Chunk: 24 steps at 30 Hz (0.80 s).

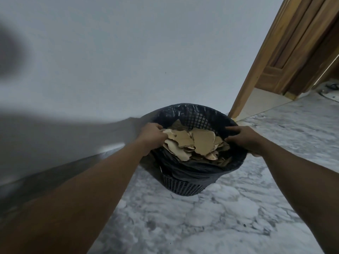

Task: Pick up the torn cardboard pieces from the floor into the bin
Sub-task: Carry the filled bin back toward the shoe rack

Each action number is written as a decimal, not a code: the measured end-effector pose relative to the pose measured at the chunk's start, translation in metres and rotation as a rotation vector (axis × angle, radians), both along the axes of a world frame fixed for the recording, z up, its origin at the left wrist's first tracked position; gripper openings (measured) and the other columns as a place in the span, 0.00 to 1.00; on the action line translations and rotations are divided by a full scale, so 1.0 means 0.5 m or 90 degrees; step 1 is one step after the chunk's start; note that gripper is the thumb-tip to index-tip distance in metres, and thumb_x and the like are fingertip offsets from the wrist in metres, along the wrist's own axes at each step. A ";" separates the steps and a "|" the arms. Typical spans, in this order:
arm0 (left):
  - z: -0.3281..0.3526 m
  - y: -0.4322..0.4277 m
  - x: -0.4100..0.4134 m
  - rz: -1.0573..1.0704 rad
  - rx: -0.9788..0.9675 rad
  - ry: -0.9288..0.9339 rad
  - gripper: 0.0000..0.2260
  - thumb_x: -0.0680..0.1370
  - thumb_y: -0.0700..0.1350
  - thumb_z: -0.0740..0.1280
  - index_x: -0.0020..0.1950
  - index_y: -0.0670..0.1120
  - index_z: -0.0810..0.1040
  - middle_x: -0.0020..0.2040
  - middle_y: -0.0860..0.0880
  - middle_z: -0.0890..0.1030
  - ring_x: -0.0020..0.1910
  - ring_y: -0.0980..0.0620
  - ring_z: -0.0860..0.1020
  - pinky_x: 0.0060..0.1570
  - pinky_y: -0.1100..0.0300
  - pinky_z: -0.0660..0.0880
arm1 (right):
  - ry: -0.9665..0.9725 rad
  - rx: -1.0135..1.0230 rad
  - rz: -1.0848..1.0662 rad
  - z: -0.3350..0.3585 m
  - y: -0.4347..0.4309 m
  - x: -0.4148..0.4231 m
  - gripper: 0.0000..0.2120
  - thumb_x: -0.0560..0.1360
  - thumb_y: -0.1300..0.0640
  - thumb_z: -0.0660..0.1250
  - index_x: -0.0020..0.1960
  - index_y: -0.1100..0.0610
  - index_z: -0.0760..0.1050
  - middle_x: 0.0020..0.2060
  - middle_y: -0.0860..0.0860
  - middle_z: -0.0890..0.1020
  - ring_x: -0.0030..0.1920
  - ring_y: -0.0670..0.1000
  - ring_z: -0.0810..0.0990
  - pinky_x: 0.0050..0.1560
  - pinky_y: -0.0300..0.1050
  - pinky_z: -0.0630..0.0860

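Note:
A dark mesh bin (183, 186) lined with a black plastic bag stands tilted toward me, close to the white wall. Several torn tan cardboard pieces (200, 142) are piled inside it, filling it near the rim. My left hand (152, 134) grips the bin's left rim, fingers curled over the edge beside the cardboard. My right hand (244, 139) grips the right rim over the bag. No cardboard piece shows on the visible floor.
Grey-white marble floor (211, 217) spreads below and to the right of the bin. A white wall (128, 61) rises just behind it. A wooden door frame (266, 66) and doorway stand at the right, with pale tiles beyond.

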State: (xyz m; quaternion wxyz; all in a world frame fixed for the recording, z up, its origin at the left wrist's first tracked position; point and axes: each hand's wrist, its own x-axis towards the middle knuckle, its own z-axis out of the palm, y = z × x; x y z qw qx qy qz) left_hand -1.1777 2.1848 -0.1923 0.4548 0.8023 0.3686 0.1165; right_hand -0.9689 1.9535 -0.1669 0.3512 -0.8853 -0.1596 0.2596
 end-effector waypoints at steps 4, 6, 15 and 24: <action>-0.012 -0.007 -0.003 0.007 -0.016 -0.003 0.23 0.75 0.40 0.67 0.70 0.48 0.74 0.66 0.46 0.77 0.63 0.45 0.76 0.59 0.59 0.73 | -0.061 -0.043 -0.045 -0.002 0.003 -0.015 0.31 0.72 0.65 0.75 0.73 0.52 0.72 0.67 0.59 0.75 0.64 0.62 0.76 0.65 0.61 0.75; -0.005 -0.020 -0.015 0.007 -0.047 -0.011 0.23 0.75 0.42 0.68 0.70 0.51 0.74 0.66 0.47 0.77 0.63 0.46 0.76 0.61 0.57 0.74 | -0.073 -0.046 -0.056 0.008 -0.011 -0.045 0.30 0.74 0.67 0.72 0.73 0.51 0.72 0.68 0.59 0.75 0.63 0.62 0.77 0.63 0.57 0.77; 0.250 -0.153 -0.140 0.043 -0.084 0.148 0.21 0.79 0.38 0.63 0.73 0.46 0.71 0.68 0.44 0.76 0.66 0.43 0.74 0.60 0.59 0.69 | 0.005 -0.041 -0.286 0.207 -0.133 -0.282 0.28 0.79 0.67 0.58 0.75 0.46 0.69 0.65 0.57 0.79 0.38 0.47 0.76 0.36 0.39 0.72; 0.802 -0.342 -0.157 -0.134 -0.082 0.242 0.24 0.78 0.32 0.60 0.72 0.49 0.71 0.67 0.43 0.76 0.66 0.43 0.73 0.64 0.53 0.70 | 0.147 -0.025 -0.456 0.730 -0.385 -0.411 0.26 0.81 0.60 0.62 0.76 0.44 0.67 0.45 0.55 0.84 0.28 0.50 0.72 0.27 0.40 0.68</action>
